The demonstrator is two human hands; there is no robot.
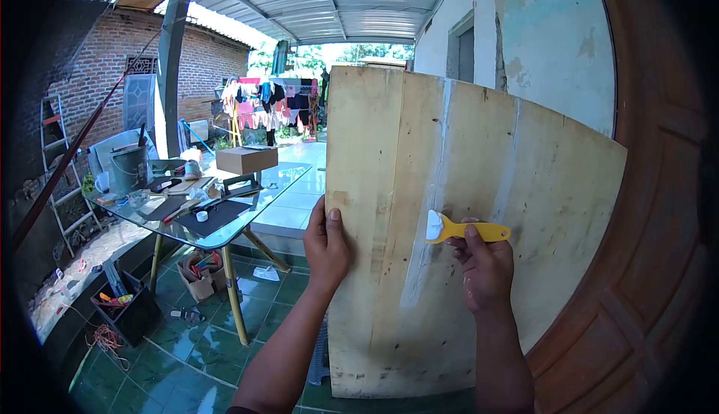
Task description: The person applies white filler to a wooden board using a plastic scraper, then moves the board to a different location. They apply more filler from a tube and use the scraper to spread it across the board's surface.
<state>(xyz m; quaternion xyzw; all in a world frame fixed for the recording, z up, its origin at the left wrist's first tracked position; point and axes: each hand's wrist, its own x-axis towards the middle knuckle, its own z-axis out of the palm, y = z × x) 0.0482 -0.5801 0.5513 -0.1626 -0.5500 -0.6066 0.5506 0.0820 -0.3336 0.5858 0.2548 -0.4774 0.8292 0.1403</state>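
Observation:
A large pale wooden panel (359, 137) stands upright before me, with white filler streaks running down its joints. My left hand (327, 245) grips the panel's left edge, thumb on the front face and the other fingers partly hidden at the edge. Between the thumb and fingers of my right hand (483, 264) is a yellow putty knife (479, 231), held near its handle. White paste (434, 226) covers the knife's blade end, which is at the middle filler streak (440, 167). Another, fainter streak (511, 163) lies farther right.
A glass-topped table (288, 182) at the left carries a cardboard box (247, 160), a bucket (129, 167) and tools. Below are a black crate (135, 317) and an open carton (201, 283) on green tiles. A brown wooden door (644, 294) flanks the right side.

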